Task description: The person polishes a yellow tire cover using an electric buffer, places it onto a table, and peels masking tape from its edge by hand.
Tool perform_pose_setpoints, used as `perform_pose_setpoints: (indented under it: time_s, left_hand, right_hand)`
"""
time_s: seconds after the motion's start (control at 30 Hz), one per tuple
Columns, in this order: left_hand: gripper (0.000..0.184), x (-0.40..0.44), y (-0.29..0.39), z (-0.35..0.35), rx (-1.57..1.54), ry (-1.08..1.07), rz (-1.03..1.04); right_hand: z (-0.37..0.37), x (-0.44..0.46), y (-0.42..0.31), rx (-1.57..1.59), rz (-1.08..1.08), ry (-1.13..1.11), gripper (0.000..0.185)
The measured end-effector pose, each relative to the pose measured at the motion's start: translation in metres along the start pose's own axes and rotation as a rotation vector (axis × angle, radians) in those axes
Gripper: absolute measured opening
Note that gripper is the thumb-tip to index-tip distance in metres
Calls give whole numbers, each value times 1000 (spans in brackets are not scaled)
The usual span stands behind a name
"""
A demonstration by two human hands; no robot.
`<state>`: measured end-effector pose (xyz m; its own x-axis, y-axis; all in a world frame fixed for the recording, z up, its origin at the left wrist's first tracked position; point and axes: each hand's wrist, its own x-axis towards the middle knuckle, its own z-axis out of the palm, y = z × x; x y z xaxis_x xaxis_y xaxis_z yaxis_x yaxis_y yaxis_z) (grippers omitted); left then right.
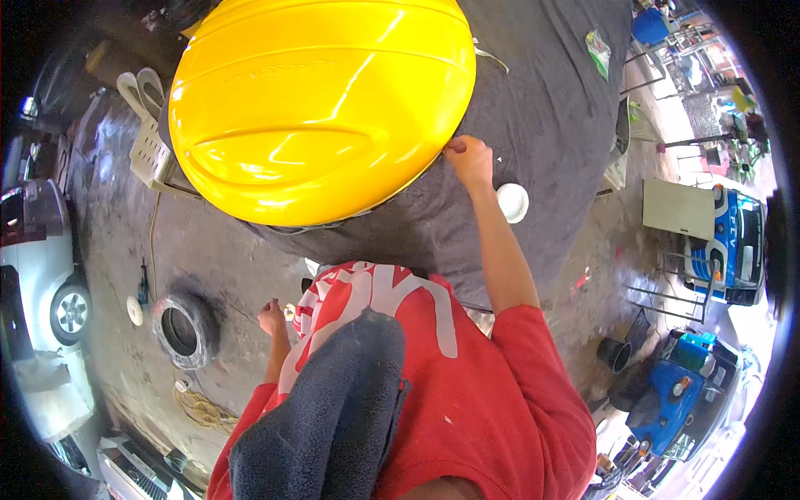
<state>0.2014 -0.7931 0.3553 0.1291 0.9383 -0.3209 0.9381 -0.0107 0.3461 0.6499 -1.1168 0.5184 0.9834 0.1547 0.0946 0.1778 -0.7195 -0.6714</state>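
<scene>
A large glossy yellow domed panel (325, 100) lies on a dark grey cloth (550, 108) in front of me. My right hand (471, 161) is at its lower right edge, thumb and fingers pinched together. Whatever lies between those fingertips is too small to make out. A white round lid-like disc (512, 202) rests on the cloth beside my right wrist. My left hand (271, 318) hangs low by my side, away from the panel, with its fingers curled. What it may hold cannot be made out.
On the floor to the left are a wrapped tyre (185, 331), a coiled yellow hose (204, 410) and a white plastic chair (150, 154). A white car (42, 275) stands beyond. Blue vehicles (683, 400) and a black bucket (614, 354) are on the right.
</scene>
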Motion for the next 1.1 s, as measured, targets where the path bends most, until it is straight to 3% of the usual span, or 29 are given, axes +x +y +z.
perform_pose_setpoints:
  time_s: [0.47,0.53,0.67,0.83,1.1]
  left_hand:
    - [40,-4,12,0,-34,-98,-52]
    - [39,-6,19,-6,9,-93,0]
    - [37,2,14,-1,-12,-56,-16]
    - [37,-8,21,-6,52,-27,-14]
    - [39,1,4,10,-20,-66,-2]
  right_hand:
    - [8,7,-2,-22,248,11,18]
    - [4,7,4,112,310,-63,17]
    - [4,4,12,184,244,-76,16]
    - [-1,0,1,61,151,-30,19]
    - [2,-2,-2,79,207,-8,23]
